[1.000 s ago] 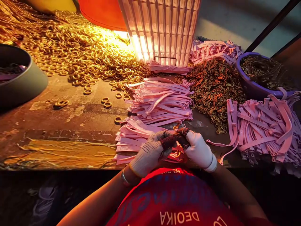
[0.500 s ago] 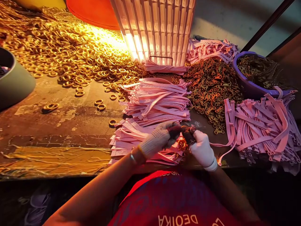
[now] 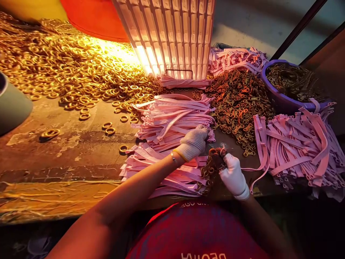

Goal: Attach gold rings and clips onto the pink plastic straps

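Note:
My left hand [image 3: 193, 143], in a pale knitted glove, reaches over a stack of pink straps [image 3: 161, 118] and touches their right ends. Its fingertips are hidden behind the glove. Just nearer to me lies another stack of pink straps [image 3: 164, 172], with gold rings [image 3: 203, 180] at the right ends. My right hand [image 3: 231, 174] wears a white glove with dark fingertips. It is held closed to the right of the stacks, finger and thumb pressed together. Whatever lies between those dark fingertips cannot be made out.
Gold rings [image 3: 88, 79] cover the table's back left. Bronze-coloured connectors [image 3: 242, 104] form a heap at back right, by a purple basin [image 3: 265, 77]. More pink straps [image 3: 302, 151] are heaped on the right. A ribbed pale panel [image 3: 172, 39] stands behind. A grey container [image 3: 14, 108] is at left.
My left hand has left my right hand and moved up to the strap ends of the far stack. The right hand stays nearly in place, still closed. The whole view has shifted slightly.

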{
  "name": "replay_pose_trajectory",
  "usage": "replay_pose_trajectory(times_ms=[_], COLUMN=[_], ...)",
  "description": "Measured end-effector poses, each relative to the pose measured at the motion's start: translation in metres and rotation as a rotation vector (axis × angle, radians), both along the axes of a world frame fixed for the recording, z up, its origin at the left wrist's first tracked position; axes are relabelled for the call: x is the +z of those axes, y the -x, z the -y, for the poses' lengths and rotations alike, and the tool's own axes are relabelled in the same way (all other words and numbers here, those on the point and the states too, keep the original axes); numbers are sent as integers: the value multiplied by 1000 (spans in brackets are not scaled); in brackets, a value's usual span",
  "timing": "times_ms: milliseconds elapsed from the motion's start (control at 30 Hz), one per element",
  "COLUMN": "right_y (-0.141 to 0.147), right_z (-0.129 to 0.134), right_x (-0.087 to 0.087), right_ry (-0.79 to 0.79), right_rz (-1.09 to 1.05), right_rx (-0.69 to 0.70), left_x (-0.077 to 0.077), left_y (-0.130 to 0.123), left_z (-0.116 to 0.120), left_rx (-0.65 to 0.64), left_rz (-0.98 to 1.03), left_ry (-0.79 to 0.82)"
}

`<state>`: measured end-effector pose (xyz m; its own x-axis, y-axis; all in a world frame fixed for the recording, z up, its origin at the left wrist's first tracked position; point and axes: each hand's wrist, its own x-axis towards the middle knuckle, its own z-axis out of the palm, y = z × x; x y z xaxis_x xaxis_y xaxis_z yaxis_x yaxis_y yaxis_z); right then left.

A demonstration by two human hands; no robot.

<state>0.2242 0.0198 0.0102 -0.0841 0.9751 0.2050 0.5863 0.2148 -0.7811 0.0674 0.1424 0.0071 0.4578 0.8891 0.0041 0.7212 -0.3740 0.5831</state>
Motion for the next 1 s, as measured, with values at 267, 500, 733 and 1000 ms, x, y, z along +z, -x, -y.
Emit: replay_pose_trajectory(times_ms=[267,500,733,1000], right_y=[26,63,62,49], right_z=[-5,6,11,9], right_x=[31,37,31,17], right_ry=[-158,-304,-553,-505], right_rz=[192,1000,1086,1017], right_rx=[300,249,124,158], left_x=[36,26,29,13], left_y=[81,84,81,80], left_z=[82,124,119,112], left_rx=[224,327,256,48], left_rz=[803,934,603,589], left_ry=[812,806,213,282])
